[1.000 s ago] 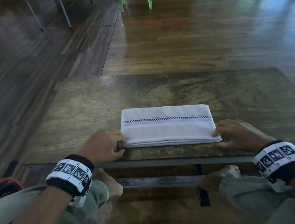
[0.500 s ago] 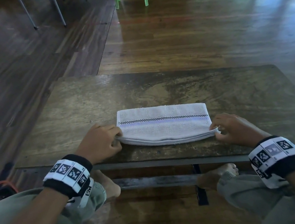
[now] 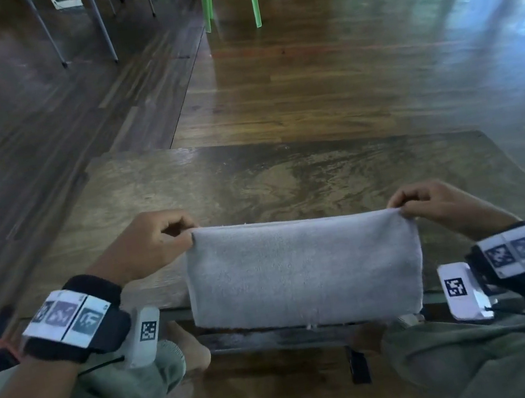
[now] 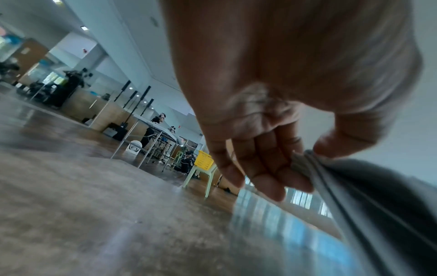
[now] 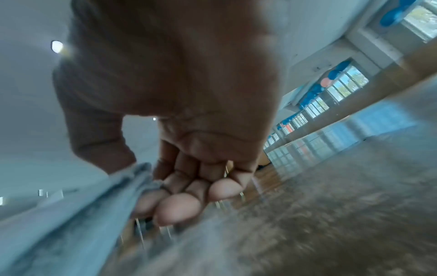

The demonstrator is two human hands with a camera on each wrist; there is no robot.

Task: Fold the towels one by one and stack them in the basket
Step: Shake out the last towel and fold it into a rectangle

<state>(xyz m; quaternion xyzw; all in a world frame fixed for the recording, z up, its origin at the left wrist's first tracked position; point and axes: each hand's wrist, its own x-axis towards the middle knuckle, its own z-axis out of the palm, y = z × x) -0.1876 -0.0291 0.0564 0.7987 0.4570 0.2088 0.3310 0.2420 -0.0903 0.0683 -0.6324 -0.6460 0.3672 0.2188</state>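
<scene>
While I am pinching the folded towel (image 3: 304,268) by its top corners, left hand (image 3: 144,246) and right hand (image 3: 443,206), layers are risking slipping apart.

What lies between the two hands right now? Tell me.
In the head view, the folded towel spans the whole stretch, its top corners pinched by the left hand and the right hand, hanging over the table edge.
</scene>
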